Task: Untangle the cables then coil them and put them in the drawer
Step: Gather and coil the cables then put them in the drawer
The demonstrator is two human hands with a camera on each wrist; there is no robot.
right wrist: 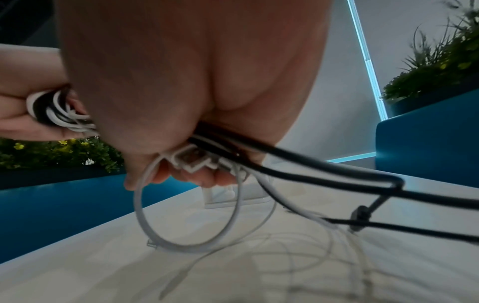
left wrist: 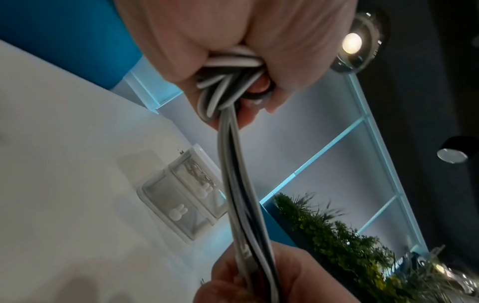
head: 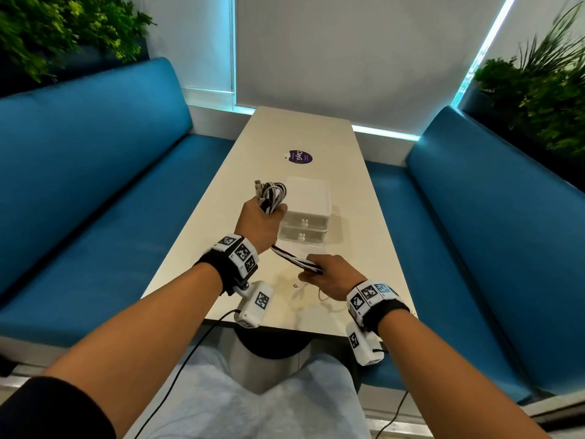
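1. Two hands share one bundle of cables (head: 296,257), black and white strands running together between them above the bench (head: 354,191).
2. Left hand (head: 258,224) is raised over the bench, its grip curled tight around the looped part of the bundle; the loops and a few plug ends stick up above the fist, just left of the drawer unit (head: 306,213).
3. From the left wrist view, the fingers (left wrist: 293,67) press several white and grey loops into the palm, and the strands drop straight down from the fist toward the other hand.
4. Right hand (head: 332,275) sits lower and nearer the person, its grip curled around the straight run of the bundle close above the bench.
5. In the right wrist view, the right fingers (right wrist: 197,178) also pinch a white connector against the strands, while a white loop (right wrist: 186,244) hangs below the hand and black strands (right wrist: 337,176) trail off to the right.
6. Some thin white cable (head: 319,291) lies loose on the bench beneath and beside the right hand, with a small plug end near it.
7. Both drawers of the small white unit are shut, one stacked on the other, each with a little rabbit-shaped knob; the upper one seems to hold something, too blurred to name.
8. Farther along the bench lies a round purple sticker (head: 300,157).
9. Blue padded seats (head: 95,172) flank the bench, with green plants (head: 544,87) behind them.
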